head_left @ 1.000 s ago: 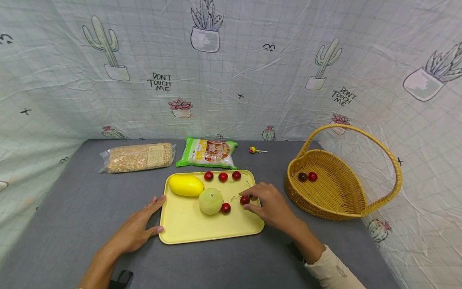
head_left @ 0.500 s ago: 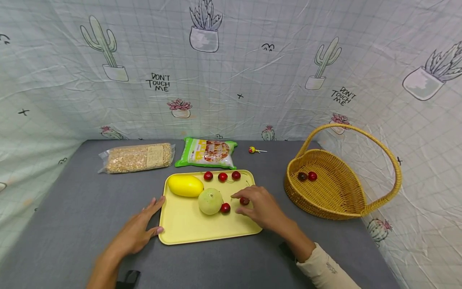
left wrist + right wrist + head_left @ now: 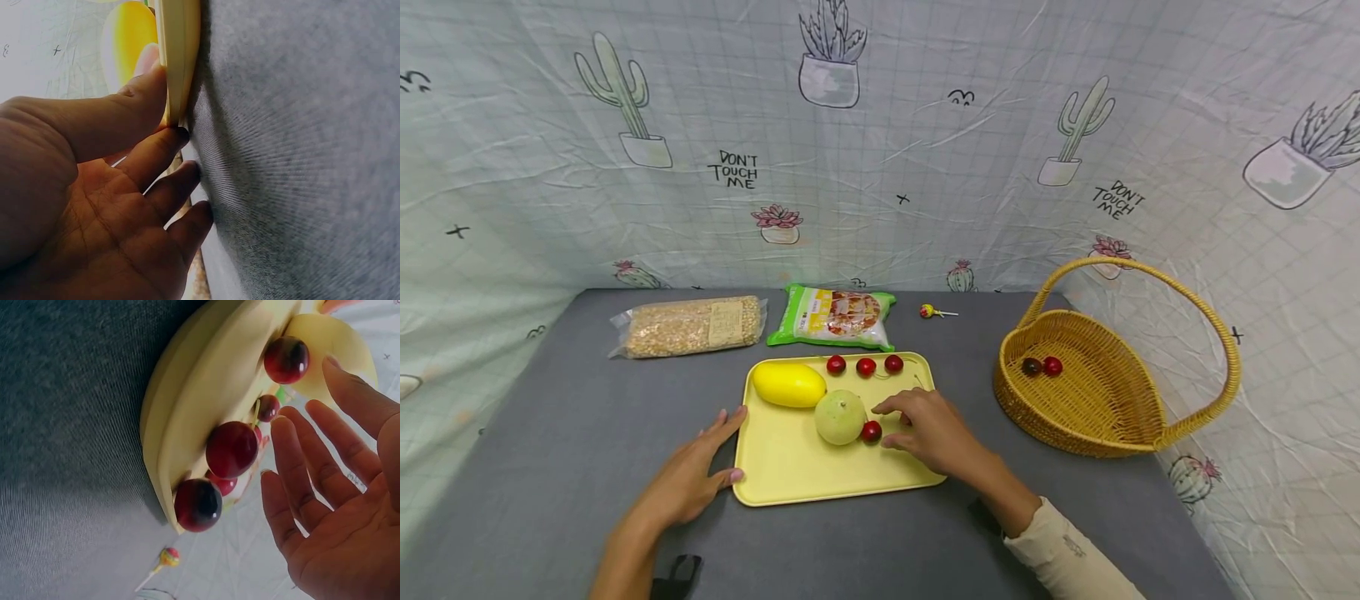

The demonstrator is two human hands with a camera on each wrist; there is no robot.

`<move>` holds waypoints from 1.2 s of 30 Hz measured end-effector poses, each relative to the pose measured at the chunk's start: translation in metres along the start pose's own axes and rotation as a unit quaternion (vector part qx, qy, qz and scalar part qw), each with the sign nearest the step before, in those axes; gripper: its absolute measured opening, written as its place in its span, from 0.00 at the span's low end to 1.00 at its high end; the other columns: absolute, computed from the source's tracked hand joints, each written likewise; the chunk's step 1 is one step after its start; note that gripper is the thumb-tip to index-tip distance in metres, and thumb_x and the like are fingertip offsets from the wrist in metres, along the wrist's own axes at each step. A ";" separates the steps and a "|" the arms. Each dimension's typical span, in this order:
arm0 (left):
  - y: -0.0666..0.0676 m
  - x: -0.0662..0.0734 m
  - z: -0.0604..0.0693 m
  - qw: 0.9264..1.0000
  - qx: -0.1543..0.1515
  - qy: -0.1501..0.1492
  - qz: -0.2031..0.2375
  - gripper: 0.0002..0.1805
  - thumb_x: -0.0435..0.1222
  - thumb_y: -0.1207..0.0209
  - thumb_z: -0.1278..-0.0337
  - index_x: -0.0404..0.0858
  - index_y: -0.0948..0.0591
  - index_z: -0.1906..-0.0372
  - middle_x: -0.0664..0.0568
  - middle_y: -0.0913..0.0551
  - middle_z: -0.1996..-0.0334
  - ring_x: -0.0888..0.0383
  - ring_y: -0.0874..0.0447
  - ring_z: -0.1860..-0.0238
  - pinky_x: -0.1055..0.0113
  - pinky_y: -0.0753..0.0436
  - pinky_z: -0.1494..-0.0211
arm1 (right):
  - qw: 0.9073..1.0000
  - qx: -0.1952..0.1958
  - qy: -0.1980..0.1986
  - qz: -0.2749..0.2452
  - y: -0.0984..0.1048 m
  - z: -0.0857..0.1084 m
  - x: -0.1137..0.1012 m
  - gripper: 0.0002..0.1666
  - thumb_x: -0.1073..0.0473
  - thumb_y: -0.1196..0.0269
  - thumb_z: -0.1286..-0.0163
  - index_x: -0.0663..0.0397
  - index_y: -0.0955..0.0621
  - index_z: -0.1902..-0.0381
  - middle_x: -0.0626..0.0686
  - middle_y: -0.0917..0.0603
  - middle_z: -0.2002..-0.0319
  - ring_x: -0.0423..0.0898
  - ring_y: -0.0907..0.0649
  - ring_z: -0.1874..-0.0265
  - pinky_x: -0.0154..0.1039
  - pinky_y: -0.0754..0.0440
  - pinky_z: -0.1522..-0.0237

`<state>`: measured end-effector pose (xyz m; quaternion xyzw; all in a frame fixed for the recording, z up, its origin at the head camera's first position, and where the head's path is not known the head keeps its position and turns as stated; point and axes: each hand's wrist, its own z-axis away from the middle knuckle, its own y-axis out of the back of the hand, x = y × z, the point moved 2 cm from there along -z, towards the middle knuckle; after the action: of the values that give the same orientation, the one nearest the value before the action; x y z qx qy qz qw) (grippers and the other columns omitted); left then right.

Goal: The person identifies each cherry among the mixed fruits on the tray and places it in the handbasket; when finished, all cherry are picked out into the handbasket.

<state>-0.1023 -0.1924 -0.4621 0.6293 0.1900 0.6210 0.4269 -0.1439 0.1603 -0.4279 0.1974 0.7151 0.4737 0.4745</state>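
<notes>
My left hand (image 3: 688, 479) touches the left edge of a yellow tray (image 3: 790, 479), its thumb and index finger against the rim, as the left wrist view also shows. My right hand (image 3: 934, 429) hovers over the tray's right part, thumb and fingers apart with nothing between them. Just left of its fingertips a cherry (image 3: 871, 432) lies against a pale green round fruit (image 3: 840, 417). Two more cherries, a red one (image 3: 232, 450) and a darker one (image 3: 198, 505), show in the right wrist view; the right hand hides them from the head camera.
Several cherries (image 3: 866, 367) line the tray's back edge beside a yellow oval fruit (image 3: 788, 385). A wicker basket (image 3: 1022, 412) holding two cherries stands at right. Behind the tray lie a bag of grains (image 3: 692, 327), a green snack packet (image 3: 835, 317) and a lollipop (image 3: 928, 311).
My right hand has shifted left, from the cherries on the tray's right side to near the one by the green fruit; its thumb and fingers have spread. The left hand stays at the rim.
</notes>
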 end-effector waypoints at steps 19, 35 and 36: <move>-0.001 -0.003 -0.002 1.000 -0.004 -0.004 0.015 0.49 0.33 0.28 0.38 0.36 0.40 0.15 0.28 0.44 0.18 0.25 0.45 0.19 0.24 0.42 0.21 | 0.998 -0.018 -0.001 0.059 -0.012 -0.012 -0.003 0.20 0.49 0.17 0.43 0.43 0.07 0.53 0.43 0.06 0.59 0.39 0.16 0.67 0.38 0.22 0.58; -0.001 -0.004 -0.001 1.000 -0.010 0.001 0.027 0.49 0.33 0.29 0.36 0.37 0.41 0.15 0.30 0.45 0.17 0.26 0.47 0.18 0.24 0.45 0.20 | 0.999 -0.014 -0.006 0.041 -0.011 -0.004 -0.001 0.15 0.50 0.17 0.42 0.44 0.08 0.58 0.42 0.08 0.64 0.39 0.19 0.66 0.39 0.24 0.55; -0.001 -0.004 -0.001 1.000 -0.010 0.002 0.027 0.49 0.33 0.29 0.36 0.37 0.41 0.15 0.29 0.46 0.17 0.26 0.47 0.18 0.24 0.45 0.20 | 0.999 -0.013 -0.004 0.040 -0.011 -0.003 0.000 0.15 0.50 0.17 0.42 0.44 0.08 0.58 0.42 0.08 0.64 0.39 0.19 0.66 0.40 0.23 0.54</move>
<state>-0.1032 -0.1945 -0.4657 0.6286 0.1671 0.6356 0.4158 -0.1443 0.1536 -0.4371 0.2215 0.6984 0.5010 0.4606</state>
